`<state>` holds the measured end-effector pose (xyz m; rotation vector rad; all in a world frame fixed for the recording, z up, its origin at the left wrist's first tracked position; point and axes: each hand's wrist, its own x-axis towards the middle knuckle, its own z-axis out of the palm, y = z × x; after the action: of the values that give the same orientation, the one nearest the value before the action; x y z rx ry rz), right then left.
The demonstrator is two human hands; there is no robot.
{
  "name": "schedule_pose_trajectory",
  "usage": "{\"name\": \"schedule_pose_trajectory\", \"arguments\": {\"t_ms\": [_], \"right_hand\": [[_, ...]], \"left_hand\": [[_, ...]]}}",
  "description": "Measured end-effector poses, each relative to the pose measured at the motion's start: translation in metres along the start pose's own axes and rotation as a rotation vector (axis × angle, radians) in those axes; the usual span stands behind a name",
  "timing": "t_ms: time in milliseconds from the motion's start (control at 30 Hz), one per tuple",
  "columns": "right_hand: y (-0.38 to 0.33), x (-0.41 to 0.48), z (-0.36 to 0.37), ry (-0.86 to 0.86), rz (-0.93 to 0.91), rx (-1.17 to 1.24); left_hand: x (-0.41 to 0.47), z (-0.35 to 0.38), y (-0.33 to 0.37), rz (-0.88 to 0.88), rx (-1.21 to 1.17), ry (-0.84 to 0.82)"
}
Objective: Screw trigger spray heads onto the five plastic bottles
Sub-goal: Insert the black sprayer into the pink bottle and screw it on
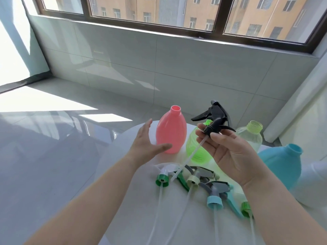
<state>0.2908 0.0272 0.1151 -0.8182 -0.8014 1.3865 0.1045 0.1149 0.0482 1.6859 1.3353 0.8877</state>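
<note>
A pink bottle (171, 133) stands upright and uncapped on the white round table (123, 174). My left hand (147, 144) is open just left of it, thumb near its base. My right hand (228, 151) holds a black trigger spray head (215, 119) by its collar above a green bottle (196, 147), the dip tube hanging down-left. A clear bottle with a green neck (251, 137) and a blue bottle (279, 160) stand to the right. A white bottle (313, 183) is at the right edge. Several spray heads (194, 179) lie on the table in front.
The loose spray heads, with green, cream and light-blue collars, have long clear dip tubes (216, 225) reaching toward the table's near edge. A tiled wall (194, 64) under a window runs behind the table. Grey tiled floor (44, 138) lies to the left.
</note>
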Motion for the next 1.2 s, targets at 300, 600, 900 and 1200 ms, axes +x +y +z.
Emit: {"name": "schedule_pose_trajectory", "arguments": {"t_ms": [300,600,900,1200], "right_hand": [[-0.003,0.003,-0.01,0.051,-0.042,-0.008],[-0.014,-0.004,-0.009,0.137,-0.132,0.024],[-0.048,-0.03,0.031,-0.016,-0.382,-0.055],[-0.031,-0.021,0.081,0.106,-0.4,0.041]], "left_hand": [[0.018,0.024,0.003,0.055,-0.09,-0.05],[0.024,0.031,0.004,0.037,-0.126,0.009],[-0.077,-0.015,0.011,0.09,-0.272,0.159],[-0.129,-0.047,-0.009,0.019,-0.141,0.262]]}}
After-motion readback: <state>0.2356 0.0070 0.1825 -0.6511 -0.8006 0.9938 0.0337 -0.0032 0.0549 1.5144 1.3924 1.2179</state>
